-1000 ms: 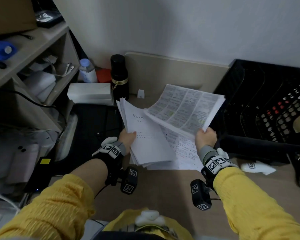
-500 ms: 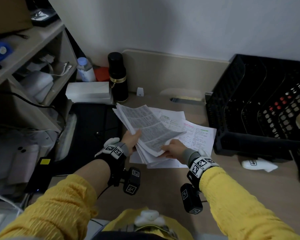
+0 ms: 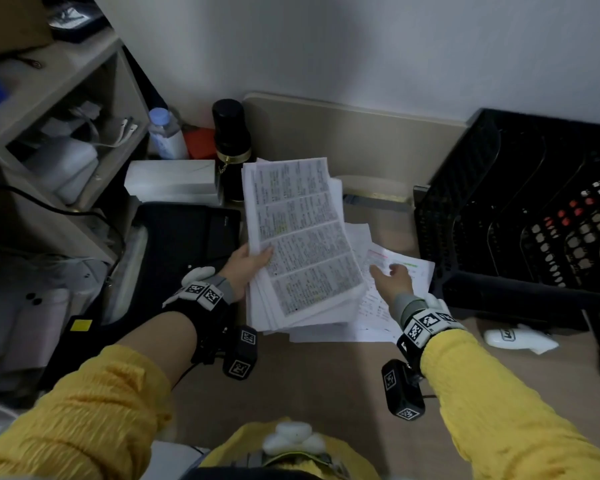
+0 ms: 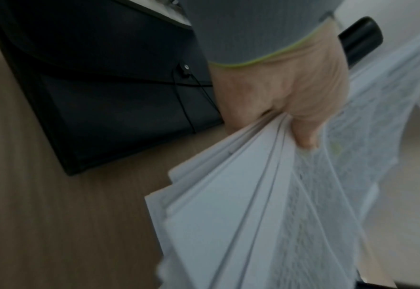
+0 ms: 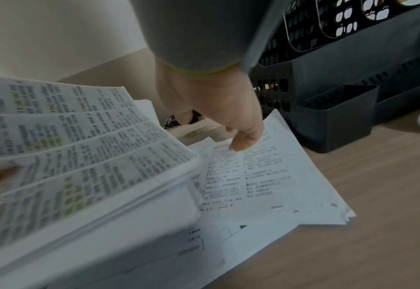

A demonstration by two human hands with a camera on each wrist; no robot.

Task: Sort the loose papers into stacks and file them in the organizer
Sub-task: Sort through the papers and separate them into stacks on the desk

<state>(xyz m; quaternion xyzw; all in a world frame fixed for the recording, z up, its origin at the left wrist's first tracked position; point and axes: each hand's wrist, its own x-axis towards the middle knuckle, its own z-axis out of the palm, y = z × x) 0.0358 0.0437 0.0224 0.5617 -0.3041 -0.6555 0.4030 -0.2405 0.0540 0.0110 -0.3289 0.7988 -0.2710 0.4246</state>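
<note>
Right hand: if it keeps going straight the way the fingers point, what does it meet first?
Most likely the loose sheets on the desk: the right hand points down at them, fingertips just above or touching. The black organizer lies off to the side.

The held stack covers most of the loose sheets and the left hand fingers; its print is perhaps too blurred to read.

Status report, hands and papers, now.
Left hand grips the stack. Right hand open, reaching over loose sheets on the desk. Organizer at right, nothing filed in view. Path looks clear.
</note>
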